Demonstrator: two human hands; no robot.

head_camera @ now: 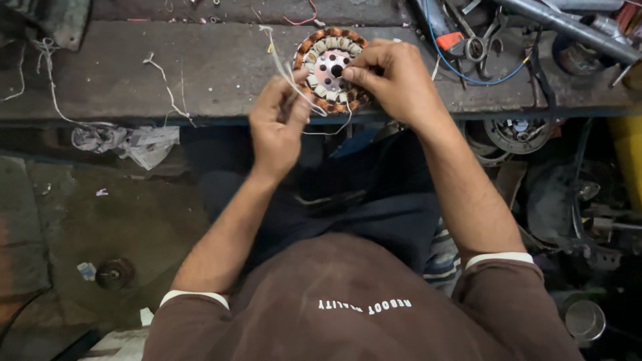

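A round motor stator [326, 61] with copper-coloured windings and a pale metal centre lies on the worn grey workbench [200, 73]. My right hand [394, 80] grips its right rim, fingers pinched on the windings. My left hand [281, 120], just left of and below the stator, pinches thin white threads [284, 67] that run from the stator up across the bench.
Pliers, a blue wire [468, 77] and metal tools lie at the bench's right end. Loose white strings [167, 83] trail over the left part. Crumpled cloth [130, 142] hangs below the bench edge. Another stator [518, 134] and a steel cup [585, 319] sit lower right.
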